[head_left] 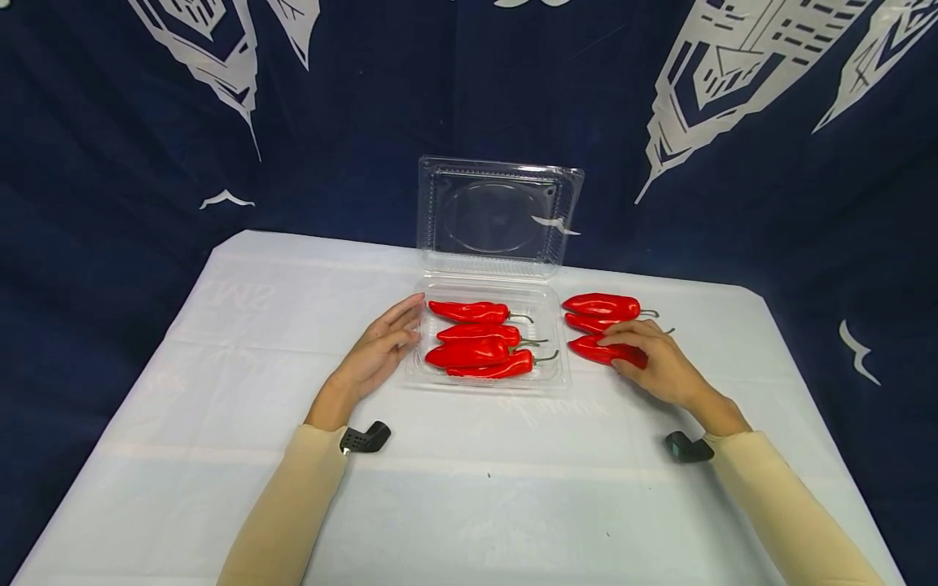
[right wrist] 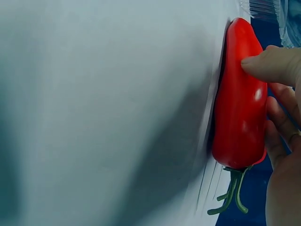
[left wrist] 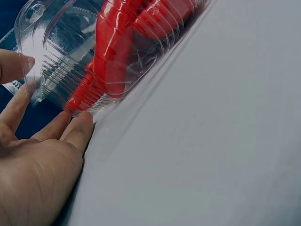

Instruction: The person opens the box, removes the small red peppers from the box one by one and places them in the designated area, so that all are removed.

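A clear plastic clamshell box stands on the table with its lid raised at the back. Several red peppers with green stems lie inside, one resting partly over others. My left hand touches the box's left wall with extended fingers; in the left wrist view, its thumb is at the rim. To the right of the box, my right hand pinches the nearest red pepper of a group of three, thumb on its near side. Behind it lie another pepper, partly covered by the fingers, and the farthest pepper.
A white cloth covers the table. Behind it hangs a dark blue curtain with white prints, close to the raised lid. Each wrist carries a small black camera, one on the left and one on the right.
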The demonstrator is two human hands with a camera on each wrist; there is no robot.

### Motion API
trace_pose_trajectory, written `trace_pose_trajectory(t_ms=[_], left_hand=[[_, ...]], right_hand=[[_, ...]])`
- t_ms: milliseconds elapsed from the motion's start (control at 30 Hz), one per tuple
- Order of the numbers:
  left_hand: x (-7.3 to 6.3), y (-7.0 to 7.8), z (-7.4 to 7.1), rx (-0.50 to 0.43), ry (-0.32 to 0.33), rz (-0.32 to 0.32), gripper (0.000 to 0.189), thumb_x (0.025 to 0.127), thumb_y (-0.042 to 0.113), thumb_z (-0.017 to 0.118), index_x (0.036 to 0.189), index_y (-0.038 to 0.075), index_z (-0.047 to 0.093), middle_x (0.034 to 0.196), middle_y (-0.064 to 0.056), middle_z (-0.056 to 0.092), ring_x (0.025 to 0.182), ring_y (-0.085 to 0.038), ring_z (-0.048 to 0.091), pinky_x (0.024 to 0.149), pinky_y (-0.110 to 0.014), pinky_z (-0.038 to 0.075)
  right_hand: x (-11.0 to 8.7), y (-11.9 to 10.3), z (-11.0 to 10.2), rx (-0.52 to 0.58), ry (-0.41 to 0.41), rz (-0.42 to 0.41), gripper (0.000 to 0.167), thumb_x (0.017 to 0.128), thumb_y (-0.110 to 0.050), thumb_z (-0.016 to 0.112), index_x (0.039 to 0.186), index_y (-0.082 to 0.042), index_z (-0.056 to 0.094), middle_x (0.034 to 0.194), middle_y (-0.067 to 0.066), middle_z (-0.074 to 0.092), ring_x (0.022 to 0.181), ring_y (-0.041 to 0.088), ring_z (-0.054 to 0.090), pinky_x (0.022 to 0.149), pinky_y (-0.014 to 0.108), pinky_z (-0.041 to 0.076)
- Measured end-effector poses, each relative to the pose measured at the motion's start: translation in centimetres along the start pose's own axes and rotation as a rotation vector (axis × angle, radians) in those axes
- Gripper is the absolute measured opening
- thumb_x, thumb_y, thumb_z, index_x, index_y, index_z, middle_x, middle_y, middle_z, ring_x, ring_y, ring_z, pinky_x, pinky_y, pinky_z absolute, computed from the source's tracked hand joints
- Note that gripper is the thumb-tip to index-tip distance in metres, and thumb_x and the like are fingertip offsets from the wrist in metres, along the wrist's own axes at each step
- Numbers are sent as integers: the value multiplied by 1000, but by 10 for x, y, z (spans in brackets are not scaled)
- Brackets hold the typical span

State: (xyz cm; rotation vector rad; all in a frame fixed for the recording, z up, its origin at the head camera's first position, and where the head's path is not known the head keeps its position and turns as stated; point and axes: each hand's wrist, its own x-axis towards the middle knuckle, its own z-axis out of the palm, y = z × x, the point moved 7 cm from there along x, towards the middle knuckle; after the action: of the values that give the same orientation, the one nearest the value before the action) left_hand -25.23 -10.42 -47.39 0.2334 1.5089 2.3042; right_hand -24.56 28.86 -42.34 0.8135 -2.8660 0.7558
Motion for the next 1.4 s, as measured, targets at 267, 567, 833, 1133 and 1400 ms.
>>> trace_pose_trajectory(t_ms=[267,567,833,1133,1400], left_hand=[[0,1,1,8,-4,1,68,95,-4,46,159,11,27,168,-6,17,155,-25,11,125,-48,11],[0,1,2,0,-5,4,69,95,-5,46,159,11,26,168,-7,16,155,-26,10,125,-49,10],[0,0,1,-3,-3,1,68,96,-5,46,159,11,27,168,-6,17,155,-25,10,125,-48,9],[0,0,1,0,-5,3,68,96,-4,47,159,11,26,168,-6,17,155,-24,10,125,-48,10],[1,-1,0,12,-1,-8,67,97,-5,46,159,12,27,168,-5,18,155,-23,12,124,-47,13]], right_hand=[[1,-1,-3,19,18,9,40,76,2,82,114,-11,74,122,11,65,118,33,51,98,63,41],[7,-12,-11,24,30,20,43,74,1,83,114,-11,74,123,7,66,118,28,51,96,58,42],[15,-21,-14,58,36,7,42,75,0,83,114,-13,74,123,6,66,120,27,53,99,59,37],[26,-42,-18,104,42,-13,41,77,-4,82,116,-13,73,127,5,65,125,27,50,99,62,34],[40,-65,-18,120,52,-115,39,80,-3,80,117,-12,73,129,8,65,123,24,52,99,49,40]])
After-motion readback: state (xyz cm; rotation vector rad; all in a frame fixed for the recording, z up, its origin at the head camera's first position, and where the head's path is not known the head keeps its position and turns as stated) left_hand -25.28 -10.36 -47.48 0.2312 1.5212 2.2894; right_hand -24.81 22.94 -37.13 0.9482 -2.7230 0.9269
